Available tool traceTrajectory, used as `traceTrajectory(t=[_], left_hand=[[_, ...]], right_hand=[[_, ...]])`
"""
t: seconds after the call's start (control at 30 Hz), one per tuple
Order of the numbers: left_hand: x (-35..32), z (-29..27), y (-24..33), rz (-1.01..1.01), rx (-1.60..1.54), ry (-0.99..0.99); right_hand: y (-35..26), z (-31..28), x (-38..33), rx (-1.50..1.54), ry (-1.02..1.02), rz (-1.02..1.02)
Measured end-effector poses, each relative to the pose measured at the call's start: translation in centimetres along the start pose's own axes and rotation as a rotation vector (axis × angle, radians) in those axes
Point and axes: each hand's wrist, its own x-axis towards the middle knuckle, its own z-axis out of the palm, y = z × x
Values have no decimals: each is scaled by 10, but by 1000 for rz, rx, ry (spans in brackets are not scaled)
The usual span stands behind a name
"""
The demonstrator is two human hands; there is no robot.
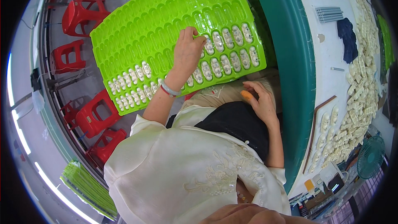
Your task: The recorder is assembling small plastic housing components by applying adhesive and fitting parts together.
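Observation:
My left hand [188,49] reaches over a bright green moulded tray [137,37], fingers bent and drawn together. Its fingertips are beside a white oval piece [208,45] studded with small shiny stones, lying in a slot; whatever is between them is hidden. Similar white pieces [226,64] fill slots in the two nearest rows, on both sides of my left wrist. A bracelet [169,90] circles that wrist. My right hand [262,101] rests by my lap, holding nothing, thumb and fingers apart. An orange finger cover [246,96] sits on its thumb.
A green-edged white table [300,58] curves along my right, bearing a long heap of cream pieces [360,95], grey rods [329,14], a dark cloth [347,39] and a board of pieces [323,132]. Red stools [97,114] stand at left. A green fan [371,157] is at lower right.

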Motion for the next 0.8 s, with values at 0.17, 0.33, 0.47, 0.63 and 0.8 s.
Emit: traceTrajectory(t=[0.17, 0.33, 0.47, 0.63, 0.8], left_hand=[[-1, 4, -3, 19, -3, -12], [4, -3, -4, 96, 0, 41], [12, -45, 30, 171, -159, 97], [13, -86, 79, 314, -333, 119], [19, -93, 106, 525, -455, 133]], right_hand=[[2, -1, 1, -7, -19, -9], [0, -3, 5, 55, -34, -27], [-15, -4, 4, 318, 2, -4], [-64, -8, -3, 1071, -112, -57], [-81, -20, -22, 1007, -43, -132]])
